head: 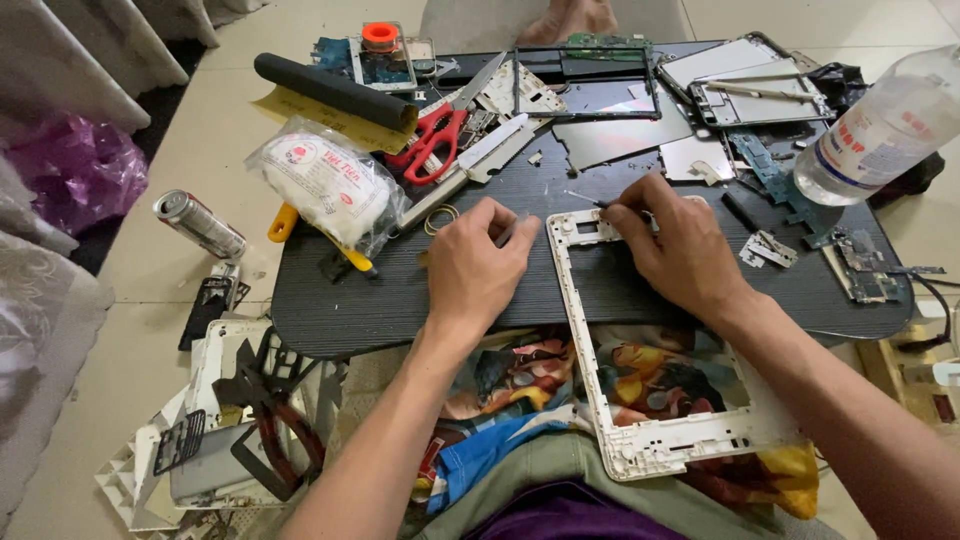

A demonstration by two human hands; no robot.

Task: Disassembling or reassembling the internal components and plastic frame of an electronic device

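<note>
A white plastic frame (583,330) is propped with its far end on the edge of the low black table (330,320) and its near end resting on the lap, so that the upper bar is brought up under both hands. The right hand (680,240) is laid over the frame's top right corner, its fingers pressed together around a thin dark tool (588,199), probably a fine screwdriver, whose tip points away to the left of the grip. The hand's weight appears to pin the frame down while the tool is worked. The left hand (478,265) is set just beside the frame's left edge, curled, with a small slim grey piece (512,230) pinched at the fingertips; what the piece is cannot be told.

Beyond the left grip, within easy reach, are kept red-handled scissors (432,140), a bag of white cotton (325,180) and a rubber band (440,218). Beyond the right grip lie metal plates (615,135), another opened device shell (750,80) and loose circuit boards (865,265). A clear plastic bottle (885,125) is tilted at the far right. A drinks can (198,223) lies on the floor, well apart to the left.
</note>
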